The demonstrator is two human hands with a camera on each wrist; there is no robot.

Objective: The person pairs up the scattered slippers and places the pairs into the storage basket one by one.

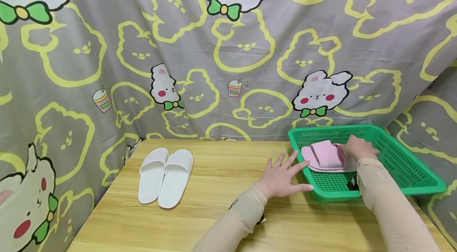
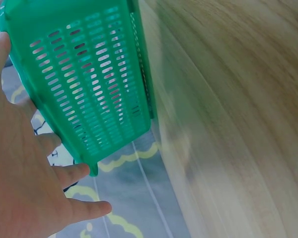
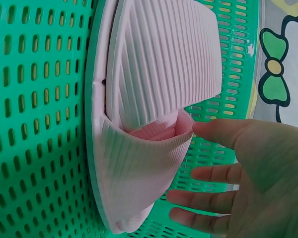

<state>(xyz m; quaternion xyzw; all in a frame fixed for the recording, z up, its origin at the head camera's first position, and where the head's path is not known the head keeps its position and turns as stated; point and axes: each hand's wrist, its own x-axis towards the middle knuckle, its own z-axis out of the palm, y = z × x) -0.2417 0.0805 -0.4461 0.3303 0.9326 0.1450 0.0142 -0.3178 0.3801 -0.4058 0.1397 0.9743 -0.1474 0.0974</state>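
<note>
A pair of pink slippers (image 1: 326, 156) with ribbed straps lies in a green basket (image 1: 425, 182), one overlapping the other. My right hand (image 1: 358, 148) reaches into the basket at the right end of the pair. In the right wrist view, its thumb tip meets the edge of a pink slipper (image 3: 144, 163), while the other fingers extend apart from it over the basket's mesh. My left hand (image 1: 280, 176) spreads its fingers along the basket's left rim, fingertips right at the edge. The left wrist view shows that hand's fingers (image 2: 72, 174) beside the slotted green wall.
On the left of the wooden table (image 1: 228, 188) a pair of white slippers (image 1: 175, 180) lies side by side. A grey patterned curtain (image 1: 250, 57) hangs behind the table and along both sides. The basket stands at the table's right end, near the back edge.
</note>
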